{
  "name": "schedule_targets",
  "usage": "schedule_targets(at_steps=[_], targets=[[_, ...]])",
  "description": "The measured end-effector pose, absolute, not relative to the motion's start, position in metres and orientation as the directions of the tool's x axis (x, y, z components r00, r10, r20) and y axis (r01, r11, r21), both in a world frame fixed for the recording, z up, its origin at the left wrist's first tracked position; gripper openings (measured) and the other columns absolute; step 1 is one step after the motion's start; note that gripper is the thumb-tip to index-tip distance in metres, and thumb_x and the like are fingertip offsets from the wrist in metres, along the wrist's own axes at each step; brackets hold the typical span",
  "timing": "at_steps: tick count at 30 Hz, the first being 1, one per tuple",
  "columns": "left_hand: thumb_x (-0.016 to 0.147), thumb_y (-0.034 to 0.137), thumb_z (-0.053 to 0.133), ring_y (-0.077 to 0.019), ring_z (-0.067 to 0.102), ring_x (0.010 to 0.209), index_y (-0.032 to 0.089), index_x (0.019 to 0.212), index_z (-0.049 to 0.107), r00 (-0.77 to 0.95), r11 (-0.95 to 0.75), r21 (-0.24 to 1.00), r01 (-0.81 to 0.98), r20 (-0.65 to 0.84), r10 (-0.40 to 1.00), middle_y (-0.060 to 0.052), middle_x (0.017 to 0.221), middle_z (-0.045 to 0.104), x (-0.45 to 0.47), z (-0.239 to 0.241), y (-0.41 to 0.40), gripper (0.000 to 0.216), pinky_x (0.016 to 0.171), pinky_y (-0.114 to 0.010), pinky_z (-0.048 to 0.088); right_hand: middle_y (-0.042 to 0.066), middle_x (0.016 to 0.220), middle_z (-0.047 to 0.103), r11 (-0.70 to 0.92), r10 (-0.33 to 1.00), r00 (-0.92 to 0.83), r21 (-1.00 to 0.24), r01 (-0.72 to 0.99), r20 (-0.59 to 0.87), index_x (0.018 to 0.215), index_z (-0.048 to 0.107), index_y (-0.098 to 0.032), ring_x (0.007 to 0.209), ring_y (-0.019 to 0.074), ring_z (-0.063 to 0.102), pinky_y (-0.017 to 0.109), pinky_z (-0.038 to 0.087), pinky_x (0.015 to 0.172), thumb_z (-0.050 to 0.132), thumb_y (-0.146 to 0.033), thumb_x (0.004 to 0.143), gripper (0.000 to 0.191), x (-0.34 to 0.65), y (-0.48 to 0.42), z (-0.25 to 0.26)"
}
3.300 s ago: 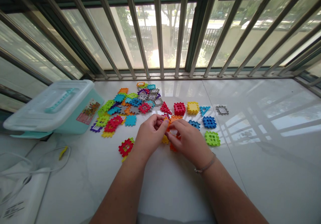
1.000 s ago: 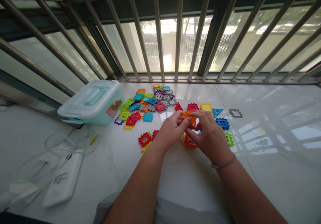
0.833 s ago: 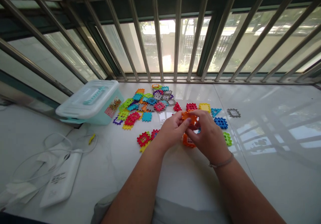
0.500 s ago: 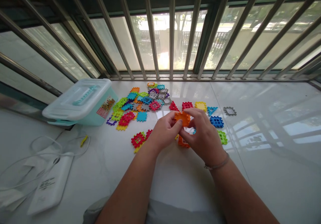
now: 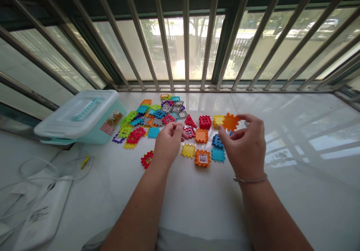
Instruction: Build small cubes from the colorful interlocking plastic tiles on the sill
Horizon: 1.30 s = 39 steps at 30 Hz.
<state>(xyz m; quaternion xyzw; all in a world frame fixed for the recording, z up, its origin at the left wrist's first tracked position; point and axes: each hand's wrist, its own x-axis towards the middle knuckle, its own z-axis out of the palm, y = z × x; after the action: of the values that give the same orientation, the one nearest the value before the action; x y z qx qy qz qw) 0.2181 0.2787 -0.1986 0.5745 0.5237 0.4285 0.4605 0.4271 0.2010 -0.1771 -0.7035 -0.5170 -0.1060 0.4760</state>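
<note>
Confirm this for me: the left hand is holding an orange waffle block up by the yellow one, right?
No, it's the right hand, not the left hand, holding the orange waffle block up by the yellow one, as the head view shows.

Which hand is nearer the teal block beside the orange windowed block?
Right hand: just right of the teal block, slightly above it. Left hand: farther left, past the orange windowed block.

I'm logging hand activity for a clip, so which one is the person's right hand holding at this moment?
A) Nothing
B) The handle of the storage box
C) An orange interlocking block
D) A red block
C. The right hand has an orange interlocking plastic block in its grip between thumb and fingers, next to a yellow block.
</note>
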Motion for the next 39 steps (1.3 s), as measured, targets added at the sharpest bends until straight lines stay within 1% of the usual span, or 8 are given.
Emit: schedule_targets(at_steps=[4,10,14,17,23,28,34,39], targets=[[0.099,0.053,0.066,-0.0178,0.071,0.069,0.021,0.095,0.071,0.026,0.022,0.97,0.241,-0.029,0.999,-0.003,0.081,0.079,0.217,-0.199,0.281,0.033,0.07,-0.029,0.054,0.011,0.129,0.066,-0.007,0.587,0.499,-0.612,0.791,0.638,0.126,0.058,-0.025,0.057,0.012,0.057,0.039,0.055,0.067,0.084,-0.039,0.091,0.046,0.434,0.205,-0.181],[0.098,0.049,0.067,-0.0187,0.072,0.074,0.021,0.092,0.071,0.133,-0.02,0.972,0.232,-0.011,0.991,-0.003,0.082,0.079,0.225,-0.197,0.275,0.028,0.074,-0.029,0.054,0.008,0.122,0.068,0.064,0.724,0.378,-0.602,0.796,0.577,0.129,0.059,-0.025,0.06,0.013,0.059,0.036,0.056,0.063,0.081,-0.038,0.092,0.045,0.417,0.206,-0.185],[0.1,0.047,0.066,-0.0197,0.072,0.079,0.022,0.092,0.073,0.171,-0.116,0.941,0.318,0.063,0.983,-0.003,0.085,0.079,0.225,-0.199,0.273,0.027,0.074,-0.029,0.052,0.01,0.126,0.067,0.166,0.777,0.244,-0.563,0.81,0.58,0.13,0.059,-0.025,0.06,0.0127,0.058,0.036,0.058,0.065,0.077,-0.036,0.097,0.039,0.41,0.206,-0.188],[0.1,0.042,0.065,-0.0206,0.071,0.079,0.023,0.092,0.074,0.168,-0.193,0.879,0.437,0.131,0.977,-0.004,0.087,0.078,0.223,-0.2,0.274,0.022,0.071,-0.03,0.05,0.01,0.126,0.067,0.16,0.788,0.232,-0.554,0.817,0.57,0.129,0.06,-0.024,0.061,0.0129,0.057,0.036,0.058,0.066,0.076,-0.036,0.098,0.037,0.411,0.207,-0.19],[0.099,0.033,0.065,-0.0237,0.071,0.09,0.023,0.094,0.074,0.209,-0.287,0.801,0.526,0.205,0.956,-0.008,0.1,0.079,0.221,-0.206,0.277,0.015,0.078,-0.033,0.052,0.012,0.128,0.068,0.16,0.824,0.201,-0.559,0.814,0.529,0.115,0.065,-0.023,0.06,0.0127,0.056,0.037,0.059,0.066,0.078,-0.034,0.096,0.025,0.415,0.21,-0.192],[0.099,0.041,0.068,-0.0212,0.071,0.083,0.023,0.095,0.076,0.232,-0.182,0.899,0.398,0.094,0.968,-0.006,0.093,0.079,0.225,-0.202,0.273,0.02,0.071,-0.03,0.051,0.011,0.129,0.069,0.17,0.851,0.17,-0.568,0.805,0.497,0.11,0.068,-0.024,0.062,0.0134,0.059,0.037,0.061,0.068,0.08,-0.034,0.096,0.021,0.411,0.21,-0.194],[0.091,0.044,0.077,-0.0195,0.075,0.088,0.02,0.103,0.073,0.348,0.035,0.996,0.078,-0.06,0.935,-0.006,0.096,0.08,0.233,-0.202,0.27,0.028,0.078,-0.029,0.058,0.011,0.137,0.068,0.28,0.874,0.031,-0.553,0.784,0.486,0.112,0.069,-0.024,0.066,0.0135,0.065,0.034,0.061,0.066,0.076,-0.031,0.098,0.017,0.404,0.208,-0.194],[0.085,0.038,0.081,-0.0176,0.073,0.081,0.019,0.101,0.071,0.322,0.097,0.994,0.057,-0.11,0.94,-0.004,0.09,0.077,0.234,-0.201,0.27,0.027,0.073,-0.027,0.057,0.012,0.138,0.067,0.307,0.873,-0.014,-0.526,0.793,0.488,0.116,0.068,-0.024,0.074,0.0164,0.07,0.035,0.061,0.067,0.075,-0.029,0.099,0.02,0.402,0.207,-0.195]])
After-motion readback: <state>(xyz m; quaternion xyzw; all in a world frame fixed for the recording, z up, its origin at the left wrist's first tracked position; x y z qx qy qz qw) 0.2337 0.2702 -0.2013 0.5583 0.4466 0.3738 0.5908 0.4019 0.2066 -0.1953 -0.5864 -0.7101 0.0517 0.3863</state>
